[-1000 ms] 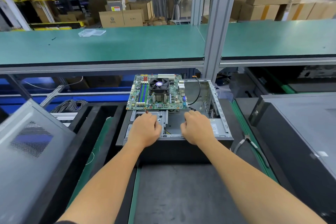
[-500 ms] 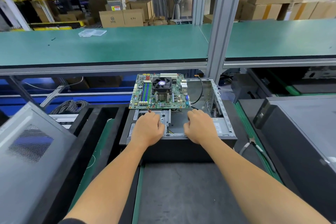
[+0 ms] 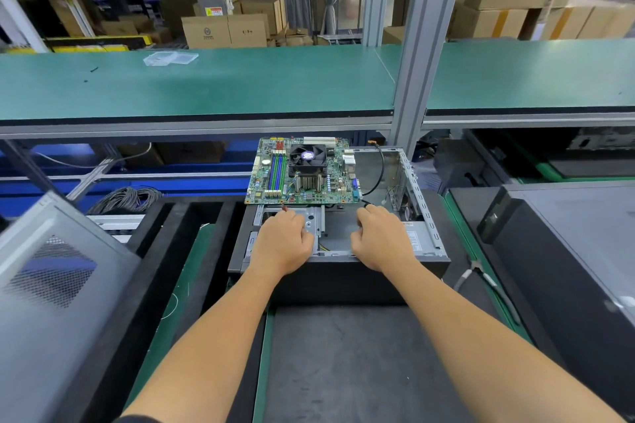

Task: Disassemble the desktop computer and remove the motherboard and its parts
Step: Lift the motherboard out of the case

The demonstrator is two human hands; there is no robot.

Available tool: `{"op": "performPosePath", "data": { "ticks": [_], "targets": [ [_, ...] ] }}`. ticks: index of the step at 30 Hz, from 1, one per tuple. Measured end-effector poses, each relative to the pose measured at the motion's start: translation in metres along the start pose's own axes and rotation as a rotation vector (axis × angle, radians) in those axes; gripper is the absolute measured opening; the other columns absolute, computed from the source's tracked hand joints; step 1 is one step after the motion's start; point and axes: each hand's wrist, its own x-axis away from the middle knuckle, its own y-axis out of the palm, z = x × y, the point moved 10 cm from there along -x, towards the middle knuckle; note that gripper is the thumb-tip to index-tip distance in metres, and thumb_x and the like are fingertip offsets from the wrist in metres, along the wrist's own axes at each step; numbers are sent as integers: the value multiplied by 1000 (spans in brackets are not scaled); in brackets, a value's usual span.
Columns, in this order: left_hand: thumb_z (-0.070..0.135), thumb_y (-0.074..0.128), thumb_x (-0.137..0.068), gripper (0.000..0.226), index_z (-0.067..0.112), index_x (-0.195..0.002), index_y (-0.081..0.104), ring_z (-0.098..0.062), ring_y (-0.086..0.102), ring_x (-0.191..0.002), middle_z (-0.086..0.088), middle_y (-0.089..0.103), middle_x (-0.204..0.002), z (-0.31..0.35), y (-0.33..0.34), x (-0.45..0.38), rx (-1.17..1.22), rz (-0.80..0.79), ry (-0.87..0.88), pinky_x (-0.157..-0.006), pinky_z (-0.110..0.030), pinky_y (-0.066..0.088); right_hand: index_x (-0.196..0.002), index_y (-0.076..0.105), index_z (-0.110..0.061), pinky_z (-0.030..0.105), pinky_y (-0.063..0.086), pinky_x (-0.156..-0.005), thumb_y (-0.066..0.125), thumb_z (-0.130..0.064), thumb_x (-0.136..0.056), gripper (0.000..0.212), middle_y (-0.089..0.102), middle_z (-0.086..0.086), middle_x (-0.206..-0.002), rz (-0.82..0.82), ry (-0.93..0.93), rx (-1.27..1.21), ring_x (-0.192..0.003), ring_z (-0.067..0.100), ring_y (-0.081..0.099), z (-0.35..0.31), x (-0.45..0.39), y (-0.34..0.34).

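1. Nearest: two bare forearms reach fwd from bottom edge over a dark grey mat [image 3: 360, 364], w/ green strips along its sides.
2. L side, close: a grey perforated side panel [image 3: 51, 278], tilted. R side: a dark closed computer case [image 3: 567, 251].
3. Centre: the open desktop chassis [image 3: 426, 216] lies on its side, open face up, front bezel toward the viewer.
4. Left hand [image 3: 280, 244] rests knuckles-up on the metal drive cage [image 3: 314, 220] in the chassis' near left part; fingers curled under, a small red-tipped wire end shows at the fingertips. Can't tell if it actually pinches it.
5. Right hand [image 3: 379, 237] sits just beside, over the near-centre of the chassis, fingers curled down; what they hold, if anything, is hidden.
6. Just beyond the hands: the green motherboard [image 3: 302, 172], w/ black CPU fan [image 3: 307, 155] on a finned heatsink and blue RAM slots, sits over the chassis' far left part, overhanging its left edge.
7. A black cable [image 3: 380, 168] arcs across the bare chassis interior to the board's right.
8. Beyond: a green shelf [image 3: 206, 82] on an aluminium frame; a clear plastic tray [image 3: 170, 58] on it.
9. Farthest: cardboard boxes [image 3: 223, 31].
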Motion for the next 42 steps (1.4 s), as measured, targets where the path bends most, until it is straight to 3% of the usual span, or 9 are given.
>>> {"op": "performPosePath", "data": {
  "ticks": [32,37,42],
  "targets": [
    [18,47,-87,25,14,-65,36,-22,40,-66,3,36,-64,-8,2,-8,69,-12,-52,-58,-33,24,-82,40,-13,32,29,-64,46,-20,-86,10,41,1,-79,-19,33,23,-73,21,39,2,-8,3],
    [17,53,-85,11,12,-76,50,-18,46,-69,0,50,-73,-10,-11,-2,113,90,-98,-60,-29,33,-92,40,-14,32,31,-67,48,-21,-87,12,42,1,-88,-48,2,-8,-77,21,41,-1,-9,0],
    [13,57,-83,8,6,-87,54,-23,48,-80,-4,52,-83,-2,-27,-13,104,143,-74,-69,-35,41,-111,50,-8,38,46,-80,53,-26,-89,29,52,7,-108,-21,-68,-106,-91,23,50,-14,-43,-26]
  ]
}}
